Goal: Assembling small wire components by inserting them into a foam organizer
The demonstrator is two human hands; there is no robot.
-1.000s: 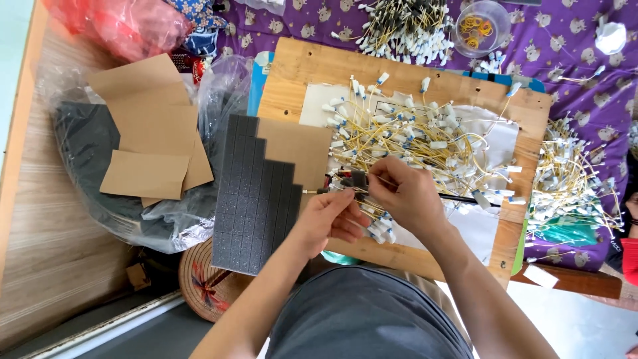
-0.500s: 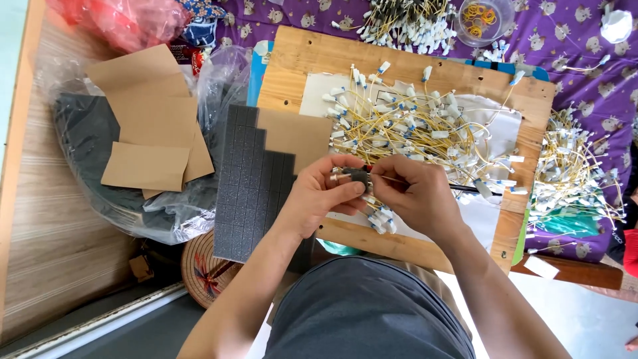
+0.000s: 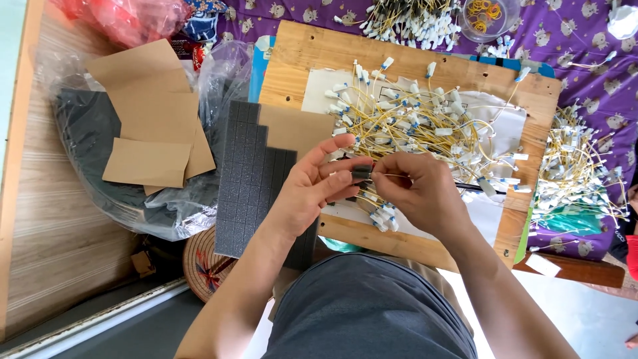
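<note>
Foam piece [image 3: 361, 173], small and dark, is sitting between both hands above the near edge of the wooden board [image 3: 299, 53]; fingers are covering most of it, so its exact shape is hard to make out. The left hand [image 3: 312, 189] is cupping palm up, its grip closing thumb and fingertips on the foam piece. The right hand [image 3: 419, 189] is curling inward, its grip pinching a thin yellow wire [image 3: 384, 175] that is meeting the foam piece; the wire's end is hidden. Beyond the hands, a tangle of yellow wires with white connectors [image 3: 412, 123] is sprawling over the board. A dark gridded foam sheet [image 3: 249, 179] is lying just left, with cardboard pieces [image 3: 149, 119] on a plastic bag [image 3: 86, 153].
</note>
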